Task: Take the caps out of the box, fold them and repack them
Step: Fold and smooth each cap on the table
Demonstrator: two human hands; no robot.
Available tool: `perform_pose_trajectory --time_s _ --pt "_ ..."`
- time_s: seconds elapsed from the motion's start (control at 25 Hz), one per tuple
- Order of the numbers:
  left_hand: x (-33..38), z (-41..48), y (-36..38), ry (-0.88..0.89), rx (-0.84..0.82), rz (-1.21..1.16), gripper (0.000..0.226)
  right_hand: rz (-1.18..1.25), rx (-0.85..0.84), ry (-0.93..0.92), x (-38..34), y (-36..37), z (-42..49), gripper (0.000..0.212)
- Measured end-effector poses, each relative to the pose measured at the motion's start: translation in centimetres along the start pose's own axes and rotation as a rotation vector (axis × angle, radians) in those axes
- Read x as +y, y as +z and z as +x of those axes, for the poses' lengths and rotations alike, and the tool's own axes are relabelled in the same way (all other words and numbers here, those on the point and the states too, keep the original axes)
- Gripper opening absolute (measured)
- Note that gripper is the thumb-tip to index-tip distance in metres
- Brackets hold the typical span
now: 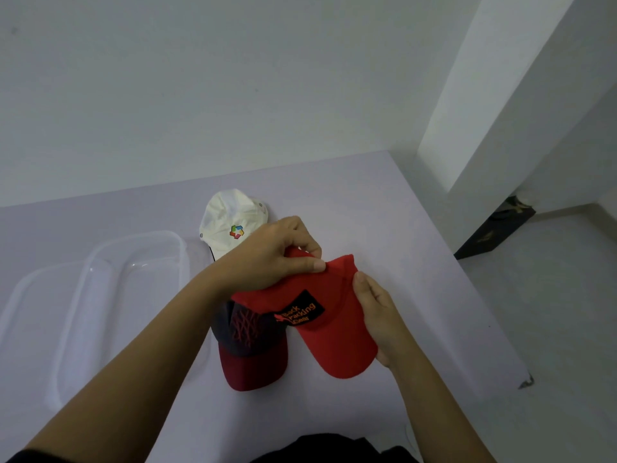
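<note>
Btwn both hands, red cap (334, 335), left hand (267, 259) pinching crown

The left forearm (150, 345) and right forearm (434, 396) are bare along their whole visible length. A black sleeve hem (15, 457) crosses the left arm (only a sliver shows). Black clothing (334, 449) covers the torso. The left hand (267, 259) has short-cut nails.

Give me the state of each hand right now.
Left hand: closed, pinching the red cap at its crown.
Right hand: closed, holding the same cap by its side.
</note>
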State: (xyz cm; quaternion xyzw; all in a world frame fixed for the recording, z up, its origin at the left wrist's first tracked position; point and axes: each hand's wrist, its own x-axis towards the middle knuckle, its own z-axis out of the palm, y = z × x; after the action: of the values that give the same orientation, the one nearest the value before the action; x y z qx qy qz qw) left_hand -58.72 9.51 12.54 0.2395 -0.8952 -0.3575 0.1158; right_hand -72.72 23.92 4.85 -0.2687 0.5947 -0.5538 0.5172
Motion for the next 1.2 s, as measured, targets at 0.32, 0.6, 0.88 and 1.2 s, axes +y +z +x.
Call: perform_pose_trajectory --time_s 0.32,0.6,0.88,1.2 --pt "0.4 0.7 1.7 0.017 -0.022 0.304 0.044 -0.213 -0.055 -0.114 0.0 -0.5 0.7 0.027" --pt "1.3 2.3 2.7 0.024 0.008 0.411 0.047 -0.113 -0.002 -0.035 0.7 0.1 1.3 0.047" --pt "1.6 4.5 1.6 -0.181 0.258 -0.091 0.051 0.105 0.139 0.187 3.0 -1.7 1.9 0.050" --pt "-4.2 1.8 13.5 -0.815 0.129 -0.927 0.046 0.215 0.341 0.302 7.7 -6.0 4.4 0.054"
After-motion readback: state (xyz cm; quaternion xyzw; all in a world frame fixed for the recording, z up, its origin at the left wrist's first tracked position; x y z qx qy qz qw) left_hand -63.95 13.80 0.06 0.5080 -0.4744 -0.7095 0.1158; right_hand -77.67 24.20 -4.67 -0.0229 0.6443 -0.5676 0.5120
